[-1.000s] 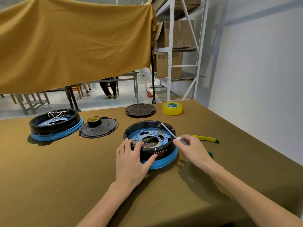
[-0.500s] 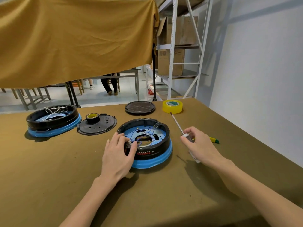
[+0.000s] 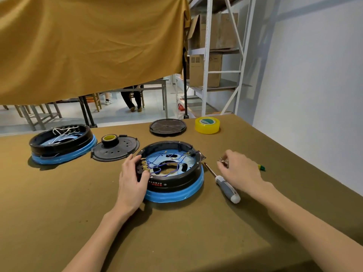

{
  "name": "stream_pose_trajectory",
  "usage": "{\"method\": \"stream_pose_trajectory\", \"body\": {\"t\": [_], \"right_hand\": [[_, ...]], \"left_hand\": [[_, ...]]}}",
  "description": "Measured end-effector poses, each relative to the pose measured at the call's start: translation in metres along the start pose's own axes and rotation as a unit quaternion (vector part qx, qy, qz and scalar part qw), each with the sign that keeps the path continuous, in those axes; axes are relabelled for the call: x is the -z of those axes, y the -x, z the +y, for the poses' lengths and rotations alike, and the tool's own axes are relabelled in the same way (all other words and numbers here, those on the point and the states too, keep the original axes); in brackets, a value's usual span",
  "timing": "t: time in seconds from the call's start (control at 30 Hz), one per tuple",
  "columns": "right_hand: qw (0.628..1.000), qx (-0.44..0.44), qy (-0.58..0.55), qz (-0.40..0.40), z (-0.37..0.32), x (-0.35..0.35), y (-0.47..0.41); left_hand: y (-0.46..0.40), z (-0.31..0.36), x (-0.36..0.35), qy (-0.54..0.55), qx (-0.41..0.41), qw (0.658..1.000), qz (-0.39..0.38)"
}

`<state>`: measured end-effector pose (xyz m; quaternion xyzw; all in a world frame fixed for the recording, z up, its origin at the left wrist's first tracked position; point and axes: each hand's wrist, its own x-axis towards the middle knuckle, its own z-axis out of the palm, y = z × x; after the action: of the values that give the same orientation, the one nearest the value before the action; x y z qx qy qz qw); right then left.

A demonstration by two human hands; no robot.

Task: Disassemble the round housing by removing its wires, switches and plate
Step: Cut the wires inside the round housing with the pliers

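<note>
One round black housing with a blue rim [image 3: 172, 185] is held by the left hand [image 3: 131, 181]; something small and unclear is pinched by the right hand [image 3: 238, 171]

The round housing [image 3: 172, 173] sits flat, open side up: black wall, blue base band, blue plate [image 3: 177, 157] inside. Blue wires [image 3: 167, 160] loop across; gold-tipped switches [image 3: 144, 164] at nine o'clock.
</note>
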<state>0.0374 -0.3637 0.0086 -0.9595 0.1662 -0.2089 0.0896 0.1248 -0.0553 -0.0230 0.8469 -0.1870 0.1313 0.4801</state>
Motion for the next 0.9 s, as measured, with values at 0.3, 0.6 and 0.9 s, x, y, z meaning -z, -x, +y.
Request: {"method": "stream_pose_trajectory", "body": {"t": [0.3,0.6,0.9], "right_hand": [[0.971,-0.055,0.183,-0.147,0.033,-0.009,-0.015],[0.994,-0.024,0.073,-0.077,0.013,0.008,0.012],[0.995,0.078,-0.013,-0.059,-0.059,0.025,-0.007]], "left_hand": [[0.005,-0.003,-0.012,0.058,0.048,0.997,0.032],[0.006,0.001,-0.006,0.09,0.046,0.995,0.017],[-0.016,-0.01,-0.003,0.061,0.015,0.998,-0.01]]}}
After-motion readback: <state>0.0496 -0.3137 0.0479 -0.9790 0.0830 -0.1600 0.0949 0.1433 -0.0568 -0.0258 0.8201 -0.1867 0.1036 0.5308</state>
